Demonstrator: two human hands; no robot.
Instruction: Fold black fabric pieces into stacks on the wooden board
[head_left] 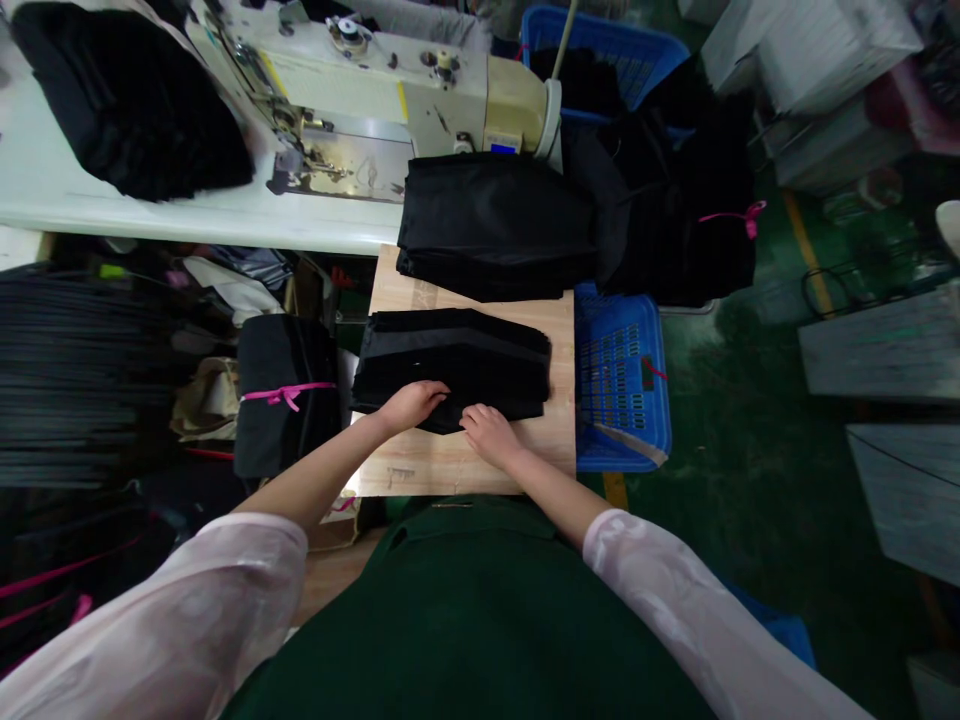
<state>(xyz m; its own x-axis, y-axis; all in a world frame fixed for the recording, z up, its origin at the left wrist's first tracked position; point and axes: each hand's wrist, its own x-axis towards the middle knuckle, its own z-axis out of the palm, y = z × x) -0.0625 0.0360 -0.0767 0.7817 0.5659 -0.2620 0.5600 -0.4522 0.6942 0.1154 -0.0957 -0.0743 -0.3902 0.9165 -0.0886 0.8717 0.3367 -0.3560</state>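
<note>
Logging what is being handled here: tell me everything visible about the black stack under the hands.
The black stack is a pile of flat, matte cloth pieces, their edges slightly staggered. It lies flat on the wooden board, nearer than a second dark pile. The left hand and right hand both rest on its near edge.

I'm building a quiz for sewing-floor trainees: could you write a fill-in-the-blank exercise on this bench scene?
1. The left hand and right hand touch stacked ____ fabric pieces.
2. These pieces lie on a ____ board.
3. The bundle left of the board is tied with a ____ ribbon.
4. Right of the board stands a ____ plastic basket.

Missing words: black; wooden; pink; blue.
</note>
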